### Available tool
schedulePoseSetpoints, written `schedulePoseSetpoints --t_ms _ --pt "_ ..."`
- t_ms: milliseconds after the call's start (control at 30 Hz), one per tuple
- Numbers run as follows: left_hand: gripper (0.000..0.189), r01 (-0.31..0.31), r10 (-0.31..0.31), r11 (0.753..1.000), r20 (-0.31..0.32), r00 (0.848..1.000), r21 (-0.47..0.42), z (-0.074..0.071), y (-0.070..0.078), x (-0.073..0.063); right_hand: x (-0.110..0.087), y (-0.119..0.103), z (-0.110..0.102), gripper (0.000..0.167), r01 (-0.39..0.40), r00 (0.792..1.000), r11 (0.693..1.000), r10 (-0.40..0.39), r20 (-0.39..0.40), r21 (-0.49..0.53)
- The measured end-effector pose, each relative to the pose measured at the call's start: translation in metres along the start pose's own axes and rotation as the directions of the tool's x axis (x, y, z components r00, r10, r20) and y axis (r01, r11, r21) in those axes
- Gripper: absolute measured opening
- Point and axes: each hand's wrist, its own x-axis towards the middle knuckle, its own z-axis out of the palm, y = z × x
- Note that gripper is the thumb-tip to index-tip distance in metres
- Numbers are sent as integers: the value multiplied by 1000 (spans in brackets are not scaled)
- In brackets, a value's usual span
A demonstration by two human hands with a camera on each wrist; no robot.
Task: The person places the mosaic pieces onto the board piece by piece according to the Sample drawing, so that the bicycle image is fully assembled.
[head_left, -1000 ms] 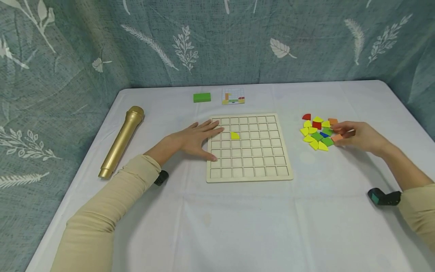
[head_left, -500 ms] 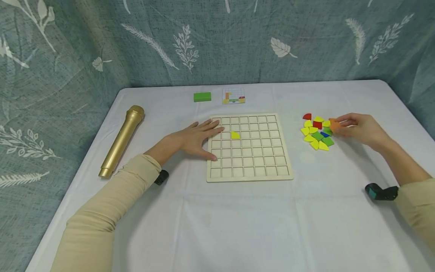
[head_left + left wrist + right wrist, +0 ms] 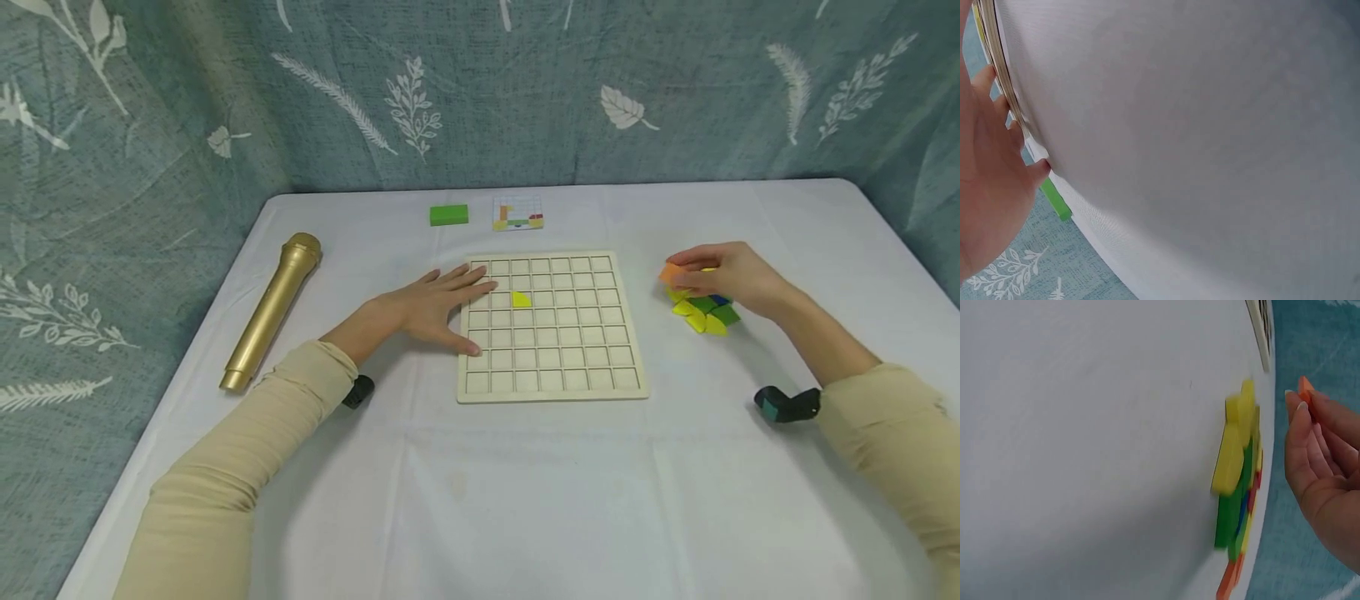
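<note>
In the head view a pale wooden grid board lies flat on the table, with one yellow quarter-round tile in a square near its upper left. My left hand rests on the board's left edge, fingers spread and straight. An orange tile is pinched between the thumb and fingertips of my right hand, raised above the pile of coloured tiles. The right wrist view shows the orange tile apart from the pile; part of the pile is hidden behind my hand in the head view.
A green block and a small pattern card lie behind the board. On the left side of the white-covered table is a gold microphone. A patterned curtain hangs behind.
My right hand has lifted the orange tile from the pile's right side and carried it left over the pile. The left hand and the board stay where they were.
</note>
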Motion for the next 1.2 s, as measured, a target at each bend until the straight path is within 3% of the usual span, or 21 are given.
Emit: schedulePoseSetpoints --t_ms 267,800,1000,1200 --pt "107 -8 8 1000 -6 1000 -10 1 -2 1 15 -31 30 42 56 993 998 -60 103 34" --pt "107 -13 13 1000 -12 1000 -23 2 -3 1 44 -81 86 31 151 947 976 -189 258 158" --pt "107 -5 4 999 -6 1000 -40 2 -3 1 48 -93 103 30 155 932 968 -209 296 195" --pt "107 -10 10 999 -13 1000 -43 2 -3 0 50 -104 115 29 145 936 972 -196 292 187"
